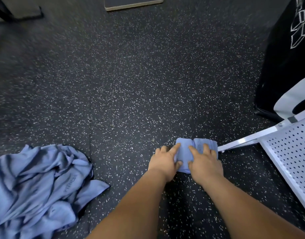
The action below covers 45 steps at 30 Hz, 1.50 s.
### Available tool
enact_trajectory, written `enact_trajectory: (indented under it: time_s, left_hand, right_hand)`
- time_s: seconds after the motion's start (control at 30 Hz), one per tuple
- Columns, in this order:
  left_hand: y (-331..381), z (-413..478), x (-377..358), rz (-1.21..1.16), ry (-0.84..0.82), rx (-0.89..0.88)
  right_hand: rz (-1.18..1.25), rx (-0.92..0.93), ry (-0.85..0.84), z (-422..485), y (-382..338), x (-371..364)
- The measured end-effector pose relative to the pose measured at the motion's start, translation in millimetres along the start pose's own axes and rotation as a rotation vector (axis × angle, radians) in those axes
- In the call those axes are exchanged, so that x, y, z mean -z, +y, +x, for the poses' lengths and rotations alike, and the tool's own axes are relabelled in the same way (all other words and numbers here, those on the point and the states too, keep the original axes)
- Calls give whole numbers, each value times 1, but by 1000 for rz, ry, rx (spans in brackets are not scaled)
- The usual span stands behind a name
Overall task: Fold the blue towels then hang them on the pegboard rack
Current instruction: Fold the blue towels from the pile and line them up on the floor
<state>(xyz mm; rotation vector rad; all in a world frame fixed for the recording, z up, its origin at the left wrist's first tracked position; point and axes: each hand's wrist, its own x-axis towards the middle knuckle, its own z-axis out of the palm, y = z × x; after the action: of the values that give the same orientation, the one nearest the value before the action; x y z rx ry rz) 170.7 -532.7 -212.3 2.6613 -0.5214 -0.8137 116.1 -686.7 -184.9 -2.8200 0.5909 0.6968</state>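
Your left hand [163, 163] and right hand [204, 162] press flat on the folded towel [184, 152] at 5 o'clock, the fold seems nearly finished; next you must grip it for the pegboard rack [291, 152] at 4 o'clock.

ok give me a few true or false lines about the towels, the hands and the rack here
1. The left hand and the right hand both press on the folded towel. True.
2. The pile of unfolded towels lies on the person's right. False: it lies on the floor to the person's left.
3. The folded towel already hangs on the pegboard rack. False: it lies on the floor, next to the rack's foot.
4. The pegboard rack is white and full of small holes. True.
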Motion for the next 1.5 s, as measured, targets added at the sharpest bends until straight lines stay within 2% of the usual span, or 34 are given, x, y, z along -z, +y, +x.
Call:
enact_trajectory:
  time_s: [0.3,0.5,0.67,0.73,1.0,1.17,1.5]
  left_hand:
    - [-82,-106,65,126,126,173]
    - [-152,-201,92,89,244,332]
    - [-194,-266,104,112,287,429]
    - [-232,-319,112,62,338,532]
    - [-300,-369,113,-38,391,672]
    - [-341,-376,109,-57,368,730]
    - [-385,-364,111,-144,368,734]
  right_hand:
    - [-50,213,-11,-42,-100,37]
    - [-59,417,-46,-93,-190,49]
    - [-71,489,-64,-124,-240,46]
    - [-88,613,-71,-153,-290,34]
    - [-29,767,-140,-173,-379,6]
    - [-50,848,-188,-169,-424,-31]
    - [39,910,-301,-163,-465,-76]
